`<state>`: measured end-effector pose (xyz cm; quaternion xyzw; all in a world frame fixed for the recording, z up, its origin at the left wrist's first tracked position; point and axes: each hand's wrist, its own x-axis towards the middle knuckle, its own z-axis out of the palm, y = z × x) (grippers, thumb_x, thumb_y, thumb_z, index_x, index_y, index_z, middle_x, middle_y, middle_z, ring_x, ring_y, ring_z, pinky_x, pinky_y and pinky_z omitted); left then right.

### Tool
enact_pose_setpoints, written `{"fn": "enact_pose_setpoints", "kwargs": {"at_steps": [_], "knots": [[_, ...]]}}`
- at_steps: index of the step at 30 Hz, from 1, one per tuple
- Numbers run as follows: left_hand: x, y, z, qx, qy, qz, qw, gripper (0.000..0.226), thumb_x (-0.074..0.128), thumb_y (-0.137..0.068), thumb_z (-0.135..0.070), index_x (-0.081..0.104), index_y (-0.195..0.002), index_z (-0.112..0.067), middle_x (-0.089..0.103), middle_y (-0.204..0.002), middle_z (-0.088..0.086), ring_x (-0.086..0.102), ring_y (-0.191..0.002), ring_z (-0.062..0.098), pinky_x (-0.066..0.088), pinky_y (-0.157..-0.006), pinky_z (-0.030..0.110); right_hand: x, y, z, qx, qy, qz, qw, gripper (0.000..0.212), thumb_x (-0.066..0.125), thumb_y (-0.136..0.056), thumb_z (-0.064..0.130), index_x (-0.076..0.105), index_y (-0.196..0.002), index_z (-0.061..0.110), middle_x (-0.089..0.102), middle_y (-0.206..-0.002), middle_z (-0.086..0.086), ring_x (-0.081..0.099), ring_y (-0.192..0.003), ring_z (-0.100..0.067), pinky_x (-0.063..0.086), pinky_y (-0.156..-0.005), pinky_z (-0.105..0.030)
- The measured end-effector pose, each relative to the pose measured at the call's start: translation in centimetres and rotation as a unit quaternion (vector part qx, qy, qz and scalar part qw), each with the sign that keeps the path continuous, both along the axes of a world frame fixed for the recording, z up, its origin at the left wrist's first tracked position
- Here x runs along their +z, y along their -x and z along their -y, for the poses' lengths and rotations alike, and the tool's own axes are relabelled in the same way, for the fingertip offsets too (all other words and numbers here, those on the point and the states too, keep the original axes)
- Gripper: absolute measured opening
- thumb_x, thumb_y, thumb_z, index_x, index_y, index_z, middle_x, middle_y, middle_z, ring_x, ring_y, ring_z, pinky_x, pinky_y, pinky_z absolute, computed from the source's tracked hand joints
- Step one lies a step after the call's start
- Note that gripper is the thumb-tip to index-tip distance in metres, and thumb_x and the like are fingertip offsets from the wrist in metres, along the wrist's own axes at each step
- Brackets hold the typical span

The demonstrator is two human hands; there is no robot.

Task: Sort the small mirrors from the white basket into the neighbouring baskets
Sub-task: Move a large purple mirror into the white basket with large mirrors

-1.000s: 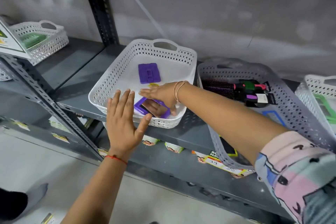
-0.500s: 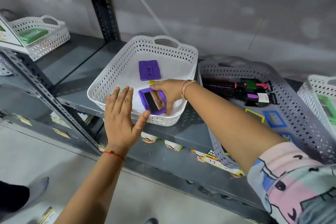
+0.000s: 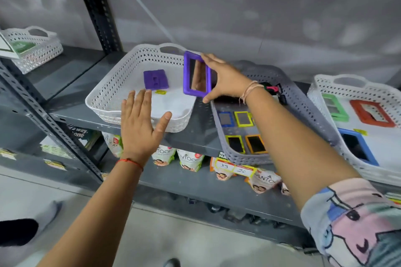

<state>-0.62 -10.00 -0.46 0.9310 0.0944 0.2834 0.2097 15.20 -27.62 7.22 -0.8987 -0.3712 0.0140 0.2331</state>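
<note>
My right hand [image 3: 225,79] grips a purple-framed small mirror [image 3: 196,75], held upright above the right edge of the white basket [image 3: 112,91]. A second purple mirror [image 3: 155,79] lies face down inside that basket, beside a small yellow tag [image 3: 160,92]. My left hand [image 3: 141,125] hovers flat, fingers spread, over the basket's front rim and holds nothing. To the right sits a grey basket [image 3: 303,102] with several small mirrors in blue, yellow and orange frames. Another white basket [image 3: 355,89] at far right holds green, red and blue framed mirrors.
The baskets stand on a grey metal shelf [image 3: 195,136] with a perforated upright post [image 3: 95,6] at the back. Packaged goods and price tags [image 3: 233,168] line the shelf below. A further white basket [image 3: 32,50] sits on the neighbouring shelf at left.
My right hand has lifted the purple-framed mirror out of the white basket's front corner and carried it up and to the right. My left hand stays near the rim.
</note>
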Motion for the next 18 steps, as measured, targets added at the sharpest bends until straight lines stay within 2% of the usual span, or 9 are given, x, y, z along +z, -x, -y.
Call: {"fn": "enact_pose_setpoints", "kwargs": {"at_steps": [2,5,7,11,16,18], "knots": [[0.3,0.3,2.3,-0.027,0.0,0.011,1.0,0.092,0.01,-0.081,-0.072,0.032,-0.138,-0.003,0.034,-0.145,0.021,0.019,-0.139,0.034,0.008,-0.115,0.046,-0.1,0.6,2.9,-0.03,-0.007,-0.008,1.0,0.118,0.089,-0.054,0.019,0.016,-0.146,0.003,0.015,-0.157,-0.013,0.015,-0.145,-0.02,0.007,-0.108,-0.009],[0.6,0.7,6.3,-0.089,-0.006,0.018,0.996,0.089,0.011,-0.083,-0.07,0.031,-0.138,-0.003,0.033,-0.146,0.019,0.017,-0.14,0.032,0.007,-0.115,0.043,-0.2,1.6,7.1,-0.07,0.003,-0.012,0.997,0.118,0.088,-0.055,0.018,0.016,-0.147,0.004,0.014,-0.157,-0.013,0.013,-0.146,-0.018,0.008,-0.112,-0.015],[0.7,0.9,9.5,-0.138,-0.007,0.02,0.99,0.087,0.013,-0.083,-0.07,0.032,-0.138,-0.004,0.034,-0.146,0.017,0.017,-0.14,0.031,0.006,-0.115,0.04,-0.1,2.3,10.2,-0.095,0.014,-0.008,0.995,0.117,0.088,-0.055,0.017,0.017,-0.146,0.003,0.016,-0.157,-0.014,0.013,-0.146,-0.019,0.008,-0.111,-0.014],[0.6,0.9,14.8,-0.189,-0.002,0.023,0.982,0.087,0.015,-0.083,-0.068,0.034,-0.137,-0.003,0.035,-0.146,0.016,0.019,-0.14,0.03,0.01,-0.115,0.041,-0.3,3.6,15.4,-0.129,0.044,-0.018,0.99,0.117,0.088,-0.055,0.017,0.016,-0.146,0.002,0.015,-0.157,-0.014,0.014,-0.146,-0.019,0.009,-0.114,-0.018],[0.7,0.5,19.1,-0.189,-0.024,-0.01,0.982,0.101,0.0,-0.075,-0.075,0.028,-0.139,-0.003,0.03,-0.149,0.016,0.013,-0.141,0.028,0.005,-0.114,0.039,-0.3,4.3,21.4,-0.17,0.046,-0.035,0.984,0.117,0.089,-0.053,0.015,0.019,-0.145,0.0,0.019,-0.156,-0.015,0.02,-0.144,-0.021,0.01,-0.104,-0.007],[0.5,0.3,19.8,-0.176,-0.051,-0.037,0.982,0.104,-0.003,-0.072,-0.077,0.025,-0.14,-0.003,0.027,-0.15,0.015,0.009,-0.142,0.027,0.003,-0.115,0.039,-0.3,4.5,23.5,-0.192,0.032,-0.051,0.979,0.115,0.089,-0.051,0.01,0.023,-0.144,-0.001,0.026,-0.153,-0.015,0.028,-0.14,-0.024,0.016,-0.09,0.002]]}}
